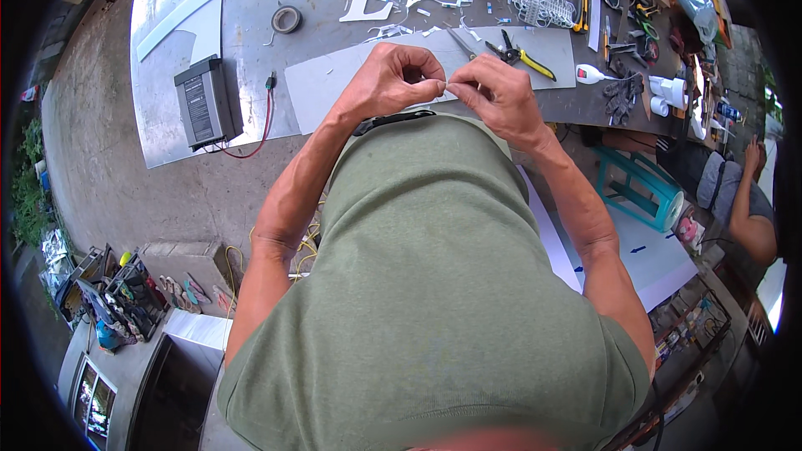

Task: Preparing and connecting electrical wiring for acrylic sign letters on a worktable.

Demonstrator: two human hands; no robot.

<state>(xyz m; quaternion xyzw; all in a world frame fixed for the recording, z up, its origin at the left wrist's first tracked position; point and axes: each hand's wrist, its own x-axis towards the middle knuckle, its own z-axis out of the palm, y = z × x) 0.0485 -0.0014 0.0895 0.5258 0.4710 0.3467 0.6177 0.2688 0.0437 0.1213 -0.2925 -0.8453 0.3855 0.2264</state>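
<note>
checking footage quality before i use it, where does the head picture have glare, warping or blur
Head view: glare whitens the left of the table; head view: straight edges bow toward a black rim; head view: a reddish shape blurs at bottom; head view: left hand and right hand look fairly sharp.

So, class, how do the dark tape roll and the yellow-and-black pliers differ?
The dark tape roll is a compact ring, while the yellow-and-black pliers are long and narrow. The tape roll lies directly on the tabletop; the pliers lie on a grey sheet. The pliers are near the right hand, whereas the tape roll is farther from it. Neither is held.
</note>
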